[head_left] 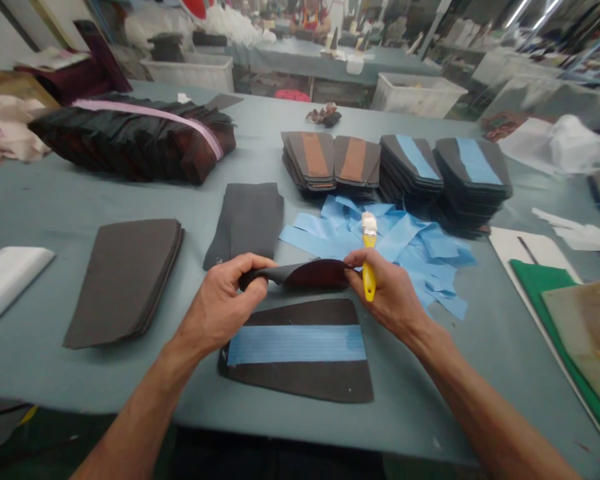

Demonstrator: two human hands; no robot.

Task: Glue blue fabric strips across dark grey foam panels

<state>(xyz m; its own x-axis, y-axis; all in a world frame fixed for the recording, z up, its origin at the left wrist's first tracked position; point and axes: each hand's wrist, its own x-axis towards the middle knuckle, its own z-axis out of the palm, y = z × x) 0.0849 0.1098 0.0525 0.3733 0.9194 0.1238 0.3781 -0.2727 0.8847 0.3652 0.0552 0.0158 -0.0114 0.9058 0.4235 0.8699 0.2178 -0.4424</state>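
Blue crosses the middle of a dark panel point(299, 347) lying flat. Just beyond that panel, a curled dark piece point(305, 273) is held up between both hands: the left hand point(225, 303) pinches one end, and the right hand point(393, 287) grips the other with a yellow-handled brush point(369, 280) also lodged in its fingers, bristles pointing away from the panel. That doubled grip looks like the weak spot: a loosened finger could drop the brush onto the panel or let the edge spring free. If the bristles are wet, which I cannot tell, a tilted wrist might smear the heap of blue strips point(400, 233) beyond the panel to the right. Uneven pulling could crease the curled piece, and a dipping left hand might knock the panel askew
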